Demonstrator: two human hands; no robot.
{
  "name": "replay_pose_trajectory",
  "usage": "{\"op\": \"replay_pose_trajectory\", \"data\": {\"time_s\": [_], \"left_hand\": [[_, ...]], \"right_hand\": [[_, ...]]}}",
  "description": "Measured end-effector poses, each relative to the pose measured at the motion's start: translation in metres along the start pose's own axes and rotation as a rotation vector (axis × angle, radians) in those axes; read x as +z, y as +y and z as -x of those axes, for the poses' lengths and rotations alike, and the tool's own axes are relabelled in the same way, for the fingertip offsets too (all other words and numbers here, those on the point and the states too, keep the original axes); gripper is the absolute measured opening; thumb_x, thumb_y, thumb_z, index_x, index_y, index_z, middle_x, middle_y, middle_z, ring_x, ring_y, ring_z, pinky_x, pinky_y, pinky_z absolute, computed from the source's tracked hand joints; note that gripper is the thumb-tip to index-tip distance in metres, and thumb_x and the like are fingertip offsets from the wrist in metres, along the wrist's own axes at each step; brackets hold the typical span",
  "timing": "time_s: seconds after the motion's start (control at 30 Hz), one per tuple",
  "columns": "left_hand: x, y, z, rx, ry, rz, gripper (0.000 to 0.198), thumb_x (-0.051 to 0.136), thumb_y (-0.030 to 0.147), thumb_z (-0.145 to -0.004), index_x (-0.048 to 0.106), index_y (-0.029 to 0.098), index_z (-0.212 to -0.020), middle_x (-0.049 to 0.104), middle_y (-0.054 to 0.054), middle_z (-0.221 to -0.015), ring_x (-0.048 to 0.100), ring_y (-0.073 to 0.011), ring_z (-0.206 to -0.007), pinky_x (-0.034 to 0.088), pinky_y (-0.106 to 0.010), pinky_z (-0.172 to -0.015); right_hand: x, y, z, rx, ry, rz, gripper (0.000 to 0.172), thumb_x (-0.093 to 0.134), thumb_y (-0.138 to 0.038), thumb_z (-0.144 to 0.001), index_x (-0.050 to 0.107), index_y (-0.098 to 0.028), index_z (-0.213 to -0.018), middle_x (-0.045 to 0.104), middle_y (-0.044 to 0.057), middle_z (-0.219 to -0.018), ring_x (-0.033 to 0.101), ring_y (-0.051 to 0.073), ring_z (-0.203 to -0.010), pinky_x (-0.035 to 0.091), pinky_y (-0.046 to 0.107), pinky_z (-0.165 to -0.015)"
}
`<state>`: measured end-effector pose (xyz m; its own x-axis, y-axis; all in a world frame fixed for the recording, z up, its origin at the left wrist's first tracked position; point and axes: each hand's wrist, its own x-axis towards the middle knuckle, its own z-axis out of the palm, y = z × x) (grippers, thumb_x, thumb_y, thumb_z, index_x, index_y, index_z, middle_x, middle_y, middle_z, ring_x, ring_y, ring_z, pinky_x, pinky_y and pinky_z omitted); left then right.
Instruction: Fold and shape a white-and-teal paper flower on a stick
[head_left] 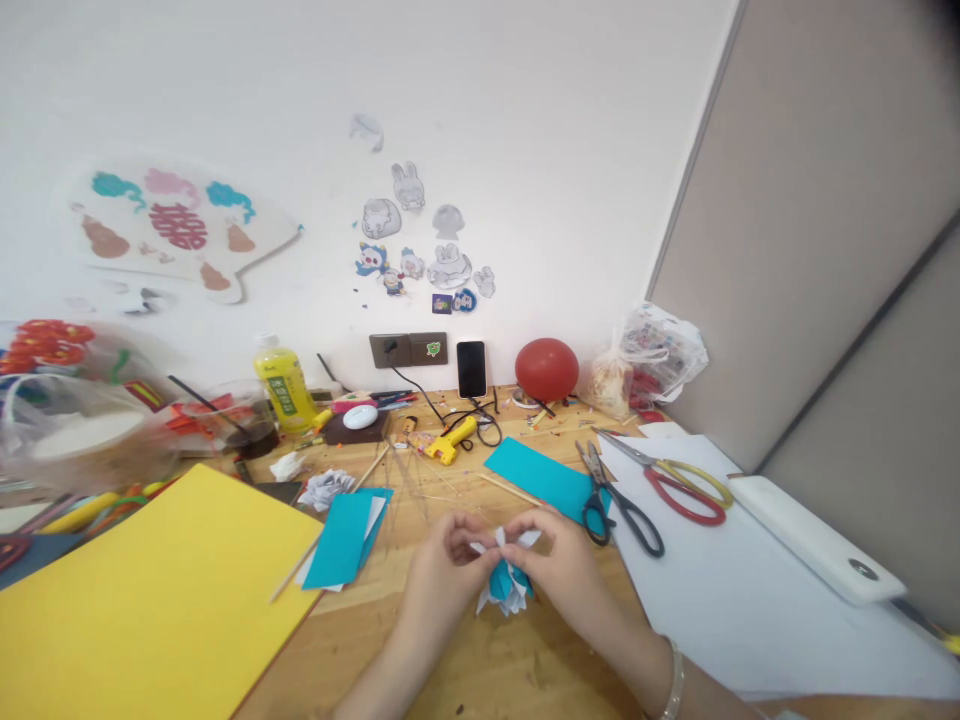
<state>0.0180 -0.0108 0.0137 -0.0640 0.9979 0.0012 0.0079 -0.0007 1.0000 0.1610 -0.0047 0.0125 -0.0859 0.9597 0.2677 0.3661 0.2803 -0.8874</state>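
Between my two hands is a small paper flower [507, 588] with blue and white petals, held just above the wooden table. My left hand [454, 556] pinches its upper left edge between thumb and fingers. From the other side, my right hand [550, 552] grips the top edge, and the two thumbs nearly meet. Part of the flower is hidden behind the fingers. Left of my hands lie cut blue and white paper strips [339, 545]. Beyond my right hand is a blue paper strip [540, 475], with black-handled scissors [616, 505] across its end.
Yellow paper [165, 600] covers the left side, white paper [757, 600] the right. Red-and-yellow-handled scissors [686, 490] and a white case [814, 535] rest there. Toward the wall are a yellow glue gun [450, 440], a phone [471, 370], a red balloon [546, 369] and a drink bottle [285, 385].
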Motion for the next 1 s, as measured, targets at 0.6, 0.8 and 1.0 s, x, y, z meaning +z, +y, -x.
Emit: {"op": "replay_pose_trajectory", "data": {"time_s": [0.6,0.8,1.0], "left_hand": [[-0.006,0.009,0.006,0.143,-0.061,-0.24,0.003,0.066,0.02,-0.063,0.065,0.019,-0.066,0.069,-0.004,-0.071,0.063,-0.0208,-0.069,0.048,-0.027,-0.064],[-0.006,0.009,0.007,0.217,-0.085,-0.263,0.004,0.066,0.022,-0.065,0.063,0.02,-0.064,0.068,-0.003,-0.071,0.063,-0.021,-0.071,0.048,-0.029,-0.069],[-0.008,0.015,0.008,0.221,-0.148,-0.332,0.004,0.064,0.019,-0.066,0.064,0.019,-0.071,0.069,-0.002,-0.076,0.063,-0.0198,-0.075,0.048,-0.028,-0.072]], "right_hand": [[-0.006,-0.009,0.003,-0.07,-0.031,-0.042,0.005,0.066,-0.019,-0.07,0.062,-0.019,-0.073,0.064,0.002,-0.079,0.058,0.02,-0.083,0.041,0.032,-0.078],[-0.01,-0.007,0.003,-0.113,-0.055,-0.045,0.007,0.067,-0.018,-0.07,0.061,-0.019,-0.073,0.063,0.001,-0.079,0.057,0.019,-0.082,0.041,0.03,-0.077],[-0.013,-0.002,0.0,-0.093,-0.14,-0.081,0.009,0.066,-0.021,-0.071,0.057,-0.019,-0.072,0.061,-0.001,-0.077,0.056,0.017,-0.08,0.041,0.026,-0.073]]}}
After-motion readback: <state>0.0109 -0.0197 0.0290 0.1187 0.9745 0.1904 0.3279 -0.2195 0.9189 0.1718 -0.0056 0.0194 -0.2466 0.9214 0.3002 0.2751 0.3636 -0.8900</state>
